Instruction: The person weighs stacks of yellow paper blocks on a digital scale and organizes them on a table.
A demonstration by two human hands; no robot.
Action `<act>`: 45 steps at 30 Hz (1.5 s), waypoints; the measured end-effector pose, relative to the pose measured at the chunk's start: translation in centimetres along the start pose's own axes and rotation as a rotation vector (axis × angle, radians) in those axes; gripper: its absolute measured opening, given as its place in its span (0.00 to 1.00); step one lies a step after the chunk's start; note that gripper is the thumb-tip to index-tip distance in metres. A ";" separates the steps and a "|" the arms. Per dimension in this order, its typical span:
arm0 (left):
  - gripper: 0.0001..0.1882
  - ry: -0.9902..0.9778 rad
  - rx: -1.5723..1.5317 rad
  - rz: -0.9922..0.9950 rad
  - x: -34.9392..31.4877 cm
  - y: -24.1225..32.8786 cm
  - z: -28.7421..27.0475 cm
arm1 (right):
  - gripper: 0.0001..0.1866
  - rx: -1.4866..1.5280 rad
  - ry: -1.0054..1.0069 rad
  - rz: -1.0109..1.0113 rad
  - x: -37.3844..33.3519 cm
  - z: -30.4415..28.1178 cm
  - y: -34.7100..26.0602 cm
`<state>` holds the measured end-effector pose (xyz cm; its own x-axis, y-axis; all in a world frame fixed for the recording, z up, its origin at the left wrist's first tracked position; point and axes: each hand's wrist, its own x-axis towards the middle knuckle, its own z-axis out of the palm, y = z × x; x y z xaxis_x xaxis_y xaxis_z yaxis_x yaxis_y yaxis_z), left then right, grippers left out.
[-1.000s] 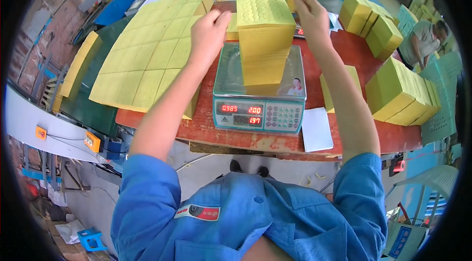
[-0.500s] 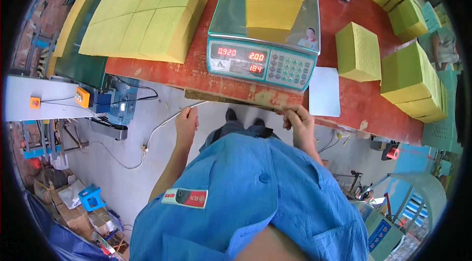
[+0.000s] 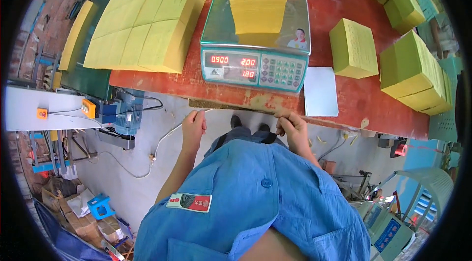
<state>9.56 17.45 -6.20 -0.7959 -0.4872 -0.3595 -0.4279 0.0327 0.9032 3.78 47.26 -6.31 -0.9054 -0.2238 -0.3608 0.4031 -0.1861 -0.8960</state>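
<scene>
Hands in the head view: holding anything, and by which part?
Nothing visibly held: the left hand and right hand are loosely curled, away from the yellow stack.

Workshop: worn red worktable (image 3: 319,30), digital scale (image 3: 253,70), rows of yellow blocks (image 3: 160,45), blue motor (image 3: 129,113), orange switch boxes (image 3: 88,108).

Red digits (image 3: 219,59) on scale (image 3: 255,54), label (image 3: 189,202) on shirt (image 3: 236,177)
</scene>
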 end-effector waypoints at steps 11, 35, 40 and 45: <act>0.11 -0.159 -0.158 0.364 6.9 19.0 -1.4 | 0.13 -0.050 -0.018 -0.500 7.9 1.7 -13.6; 0.29 -0.854 0.106 0.099 16.7 35.7 5.0 | 0.24 -0.181 0.272 -0.626 21.3 9.1 -13.8; 0.29 -0.917 0.120 0.002 18.5 36.6 5.5 | 0.22 -0.344 0.458 -0.825 15.8 6.9 -14.4; 0.31 -0.889 0.097 -0.011 17.8 36.3 4.5 | 0.25 -0.511 1.034 -0.974 7.5 -4.3 -12.9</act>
<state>-22.02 13.89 19.13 -0.8122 0.3677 -0.4530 -0.4395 0.1252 0.8895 -8.74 52.08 1.42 -0.5639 0.5806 0.5873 -0.2838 0.5316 -0.7980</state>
